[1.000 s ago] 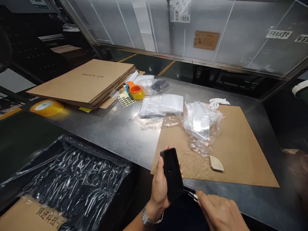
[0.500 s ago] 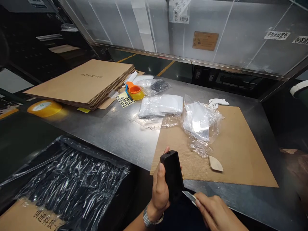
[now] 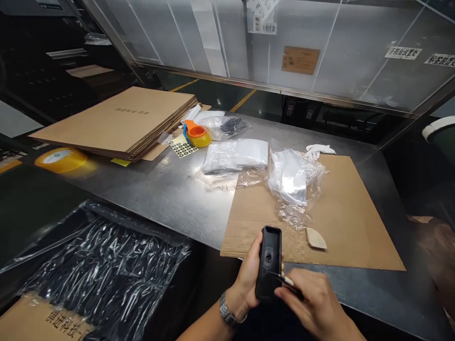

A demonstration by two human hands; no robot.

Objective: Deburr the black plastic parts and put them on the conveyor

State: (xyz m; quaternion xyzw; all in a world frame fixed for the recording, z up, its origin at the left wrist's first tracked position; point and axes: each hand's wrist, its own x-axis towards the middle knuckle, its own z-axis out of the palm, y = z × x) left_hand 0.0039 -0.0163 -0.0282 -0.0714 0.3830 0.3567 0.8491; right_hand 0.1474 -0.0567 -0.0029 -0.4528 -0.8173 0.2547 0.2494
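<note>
My left hand (image 3: 249,270) is wrapped round a black rectangular part (image 3: 269,260), hollow side facing me, with a small round hole in its floor. A metal watch band circles the left wrist. In my right hand (image 3: 313,296) is a slim knife (image 3: 290,285), pinched between thumb and fingers, its tip at the lower right edge of the black part. Both hands are over the table's front edge. Beyond them, a small beige wedge-shaped piece (image 3: 315,238) lies on a flat cardboard sheet (image 3: 348,213).
Clear bags of white pieces (image 3: 236,156) lie mid-table, near an orange tape dispenser (image 3: 197,133) and a white glove (image 3: 319,150). Stacked cardboard (image 3: 117,121) and a yellow tape roll (image 3: 60,159) are at left. A bin lined with black plastic (image 3: 106,260) stands front left.
The black part has turned so its hollow face shows, and moved slightly right with my left hand. My right hand has shifted a little, with the knife tip now over the part's edge.
</note>
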